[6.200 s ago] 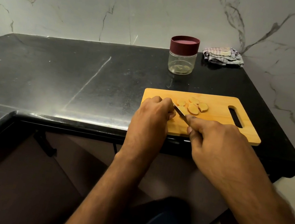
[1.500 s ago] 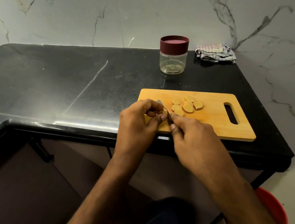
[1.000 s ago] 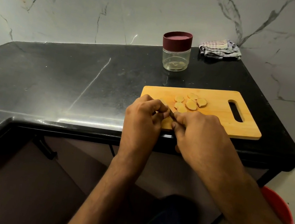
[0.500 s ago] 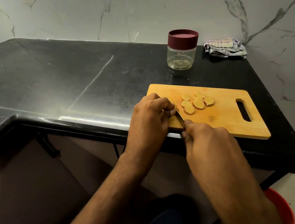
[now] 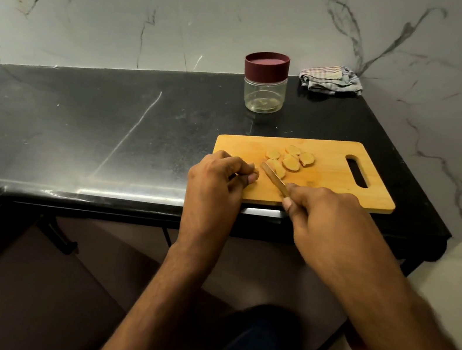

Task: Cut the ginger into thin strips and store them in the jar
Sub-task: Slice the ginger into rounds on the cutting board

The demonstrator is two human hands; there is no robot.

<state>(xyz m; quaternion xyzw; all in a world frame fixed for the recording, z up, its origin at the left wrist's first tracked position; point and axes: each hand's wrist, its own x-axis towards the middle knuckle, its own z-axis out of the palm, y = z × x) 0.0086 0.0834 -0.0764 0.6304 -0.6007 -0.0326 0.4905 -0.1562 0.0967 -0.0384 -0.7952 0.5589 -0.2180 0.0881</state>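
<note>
While the left hand (image 5: 217, 181) curls at the near-left part of the cutting board (image 5: 329, 186), its fingertips pinch something small, likely a ginger end piece, mostly hidden so cannot confirm. Right hand (image 5: 326, 219) wraps around the knife handle, index finger extended toward the blade; knife (image 5: 273, 179) angles up-left, tip just beside the nearest slice. Ginger slices (image 5: 289, 160) lie in a loose cluster near the board's middle, about six rounds, pale yellow-tan faces with darker tan edges, some overlapping, all flat. Slices are round coins, not strips. Board is light wood, slot handle on the right end, sitting near the front edge of the black counter (image 5: 92, 132). Jar (image 5: 265, 83) stands upright behind the board, well apart from it; clear body, maroon lid on, looks nearly empty with a faint residue at the bottom. Striped cloth (image 5: 331, 79) bunched in the back corner, right of the jar, against the marble wall (image 5: 221, 12).
</note>
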